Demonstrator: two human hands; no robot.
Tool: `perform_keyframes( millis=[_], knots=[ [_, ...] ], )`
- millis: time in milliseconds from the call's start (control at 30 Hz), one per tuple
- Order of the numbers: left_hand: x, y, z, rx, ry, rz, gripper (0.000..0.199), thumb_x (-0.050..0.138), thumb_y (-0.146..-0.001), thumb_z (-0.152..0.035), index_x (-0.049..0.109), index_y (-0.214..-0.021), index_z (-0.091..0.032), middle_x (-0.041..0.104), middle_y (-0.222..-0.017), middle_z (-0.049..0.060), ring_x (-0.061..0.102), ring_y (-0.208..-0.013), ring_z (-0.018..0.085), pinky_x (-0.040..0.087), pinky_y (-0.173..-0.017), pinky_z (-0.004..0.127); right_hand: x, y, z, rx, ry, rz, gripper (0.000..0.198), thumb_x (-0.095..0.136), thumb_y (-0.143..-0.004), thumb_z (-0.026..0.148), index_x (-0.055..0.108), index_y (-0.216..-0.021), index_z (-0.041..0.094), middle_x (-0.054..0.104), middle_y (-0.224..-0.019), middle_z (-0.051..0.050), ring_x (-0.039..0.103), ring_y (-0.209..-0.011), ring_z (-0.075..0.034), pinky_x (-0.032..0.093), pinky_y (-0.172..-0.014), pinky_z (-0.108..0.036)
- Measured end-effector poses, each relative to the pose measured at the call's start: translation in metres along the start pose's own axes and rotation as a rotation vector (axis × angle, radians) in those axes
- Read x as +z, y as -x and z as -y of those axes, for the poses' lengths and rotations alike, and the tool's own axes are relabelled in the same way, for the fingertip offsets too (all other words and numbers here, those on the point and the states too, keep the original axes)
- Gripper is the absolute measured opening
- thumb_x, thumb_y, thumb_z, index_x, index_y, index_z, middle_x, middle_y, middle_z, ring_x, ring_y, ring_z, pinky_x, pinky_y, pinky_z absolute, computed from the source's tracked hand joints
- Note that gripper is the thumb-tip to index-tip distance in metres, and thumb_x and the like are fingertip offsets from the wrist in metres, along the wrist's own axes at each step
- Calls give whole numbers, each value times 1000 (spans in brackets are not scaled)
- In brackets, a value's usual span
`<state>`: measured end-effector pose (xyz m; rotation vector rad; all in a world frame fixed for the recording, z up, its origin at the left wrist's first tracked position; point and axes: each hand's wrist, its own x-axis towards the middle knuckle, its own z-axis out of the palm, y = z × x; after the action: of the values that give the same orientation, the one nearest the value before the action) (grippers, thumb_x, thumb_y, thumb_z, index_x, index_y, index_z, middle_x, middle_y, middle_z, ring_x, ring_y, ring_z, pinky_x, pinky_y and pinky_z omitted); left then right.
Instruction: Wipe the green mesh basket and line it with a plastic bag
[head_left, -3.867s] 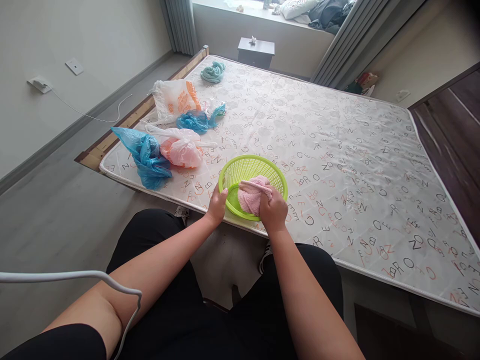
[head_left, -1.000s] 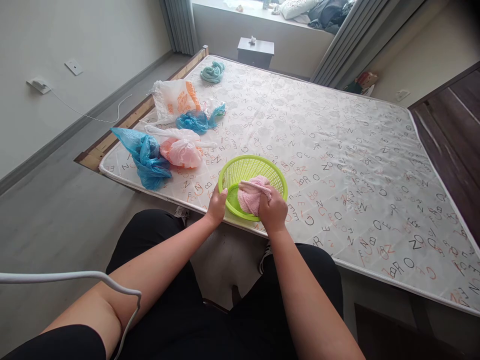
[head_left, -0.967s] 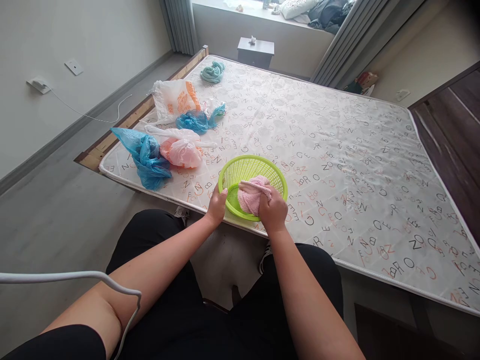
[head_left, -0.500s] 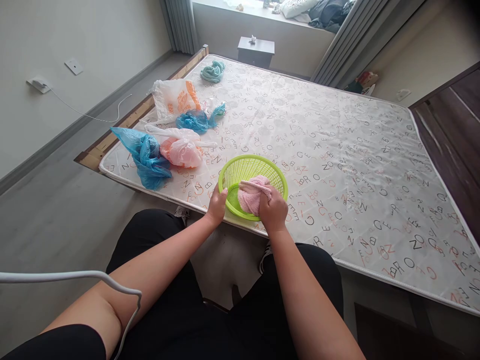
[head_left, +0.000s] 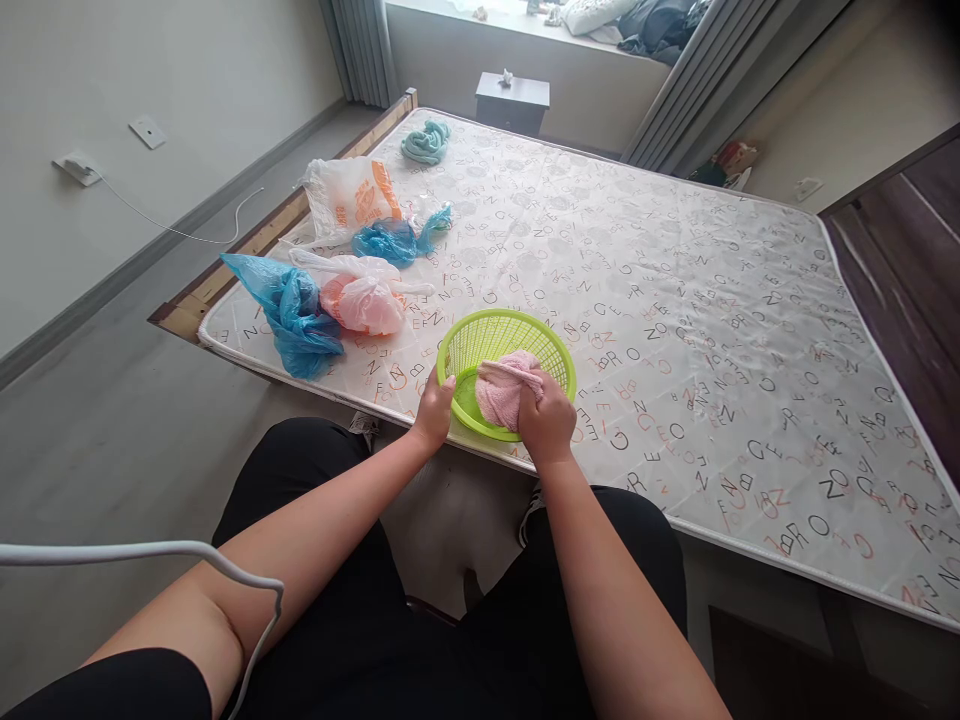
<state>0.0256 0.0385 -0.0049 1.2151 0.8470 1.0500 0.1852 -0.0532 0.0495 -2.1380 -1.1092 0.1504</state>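
A green plastic basket (head_left: 501,322) with mesh walls rests at the near edge of the mattress, its mouth tilted toward me. My left hand (head_left: 435,408) grips its left rim, thumb over the edge and fingers behind the outside wall. Inside the basket, a pink cloth (head_left: 501,392) is bunched against the lower right side. My right hand (head_left: 547,420) is closed on that cloth at the basket's right rim; its fingertips are partly hidden in the folds.
On the mattress (head_left: 697,330) lie a blue plastic bag (head_left: 296,315), a bag with pink contents (head_left: 364,295), a clear bag with orange print (head_left: 349,200), a smaller blue bag (head_left: 394,242) and a teal cloth (head_left: 426,143). A white cable (head_left: 135,552) crosses near my left arm.
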Motion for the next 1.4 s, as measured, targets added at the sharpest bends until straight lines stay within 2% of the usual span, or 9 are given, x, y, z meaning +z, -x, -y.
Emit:
perform_keyframes(
  millis=[1400],
  knots=[
    [-1,-1,3,7,-32,3,40,52,-100,-42,59,-135,-23,63,-140,9,56,-135,28,41,-118,48,0,0,-1,-8,21,6,40,41,-99,40,74,-112,21,75,-97,-7,65,-85,-22,43,-74,-31]
  ],
)
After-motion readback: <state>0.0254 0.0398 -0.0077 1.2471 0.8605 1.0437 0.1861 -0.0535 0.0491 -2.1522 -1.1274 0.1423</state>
